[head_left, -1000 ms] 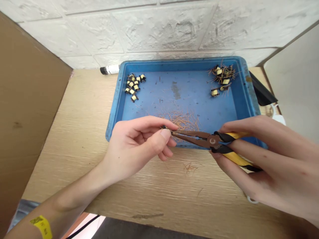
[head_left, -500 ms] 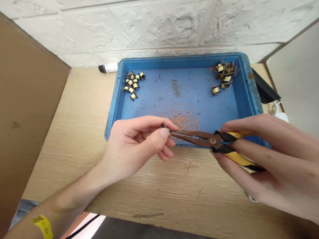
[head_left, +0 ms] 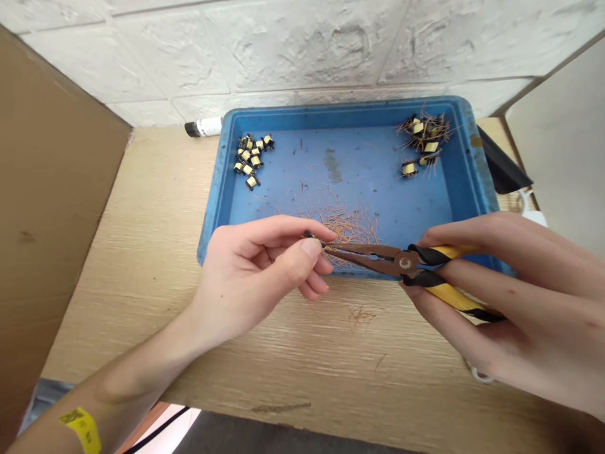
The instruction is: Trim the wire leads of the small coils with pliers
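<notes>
Between thumb and forefinger, my left hand (head_left: 265, 265) pinches a small black coil part (head_left: 309, 235), mostly hidden by the fingers. My right hand (head_left: 520, 302) grips long-nose pliers (head_left: 405, 263) with yellow-and-black handles and rusty brown jaws. The jaw tips meet the part at my left fingertips; whether they clamp a wire there I cannot tell. Just behind, a heap of cut copper wires (head_left: 350, 226) lies in the blue tray (head_left: 340, 113). Small transformers with yellow tape (head_left: 252, 182) cluster at the tray's left, and others with long wire ends (head_left: 409, 169) sit at its right.
A white tube with a black cap (head_left: 203, 127) lies left of the tray. To its right is a black object (head_left: 503, 164). Loose wire bits (head_left: 362, 315) lie on the wooden table (head_left: 142, 271). Cardboard (head_left: 51, 157) stands at left, a white wall (head_left: 302, 50) behind.
Both hands keep almost the same pose, with the pliers' tips still at the coil part. The jaws look slightly shifted, and the whole view has moved a little.
</notes>
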{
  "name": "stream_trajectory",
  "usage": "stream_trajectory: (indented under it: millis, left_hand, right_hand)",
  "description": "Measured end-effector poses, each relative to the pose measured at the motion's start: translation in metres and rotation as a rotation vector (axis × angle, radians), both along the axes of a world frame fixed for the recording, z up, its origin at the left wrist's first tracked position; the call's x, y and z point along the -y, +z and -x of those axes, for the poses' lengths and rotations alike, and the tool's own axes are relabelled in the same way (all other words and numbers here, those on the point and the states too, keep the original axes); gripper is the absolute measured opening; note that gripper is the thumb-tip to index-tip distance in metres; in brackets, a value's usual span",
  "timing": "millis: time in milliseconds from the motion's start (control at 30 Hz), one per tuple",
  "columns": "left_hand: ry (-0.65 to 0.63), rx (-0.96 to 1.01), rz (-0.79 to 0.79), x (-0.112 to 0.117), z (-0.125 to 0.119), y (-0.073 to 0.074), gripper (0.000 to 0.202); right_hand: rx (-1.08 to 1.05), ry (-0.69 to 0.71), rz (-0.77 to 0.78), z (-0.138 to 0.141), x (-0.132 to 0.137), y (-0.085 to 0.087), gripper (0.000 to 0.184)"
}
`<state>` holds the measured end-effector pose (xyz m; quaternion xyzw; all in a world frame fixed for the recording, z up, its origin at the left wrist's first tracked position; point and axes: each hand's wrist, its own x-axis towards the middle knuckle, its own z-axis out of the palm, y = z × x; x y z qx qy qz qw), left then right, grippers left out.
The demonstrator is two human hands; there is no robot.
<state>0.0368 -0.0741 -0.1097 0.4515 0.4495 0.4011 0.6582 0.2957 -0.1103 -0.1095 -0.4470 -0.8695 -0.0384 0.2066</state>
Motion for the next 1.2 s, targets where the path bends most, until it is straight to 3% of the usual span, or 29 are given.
stream_trajectory:
  millis: [100, 433, 700, 1100, 1200]
  left_hand:
    - [0.002, 0.006, 0.002, 0.000, -0.001, 0.000, 0.021]
    - [0.001, -0.006, 0.001, 0.002, 0.002, 0.000, 0.023]
    - [-0.001, -0.014, -0.026, 0.001, 0.002, -0.001, 0.022]
    - [0.005, 0.028, 0.004, 0.000, 0.003, -0.001, 0.016]
    - [0.031, 0.020, 0.037, -0.001, 0.002, 0.001, 0.011]
  right_hand:
    - [0.006, 0.049, -0.021, -0.002, -0.002, 0.001, 0.020]
    - [-0.007, -0.034, -0.005, -0.001, 0.003, -0.003, 0.018]
    - [0.050, -0.104, -0.064, -0.020, 0.022, -0.016, 0.030]
    - [-0.014, 0.014, -0.006, 0.002, -0.002, 0.000, 0.017]
    - [-0.013, -0.017, -0.015, 0.002, -0.001, 0.003, 0.017]
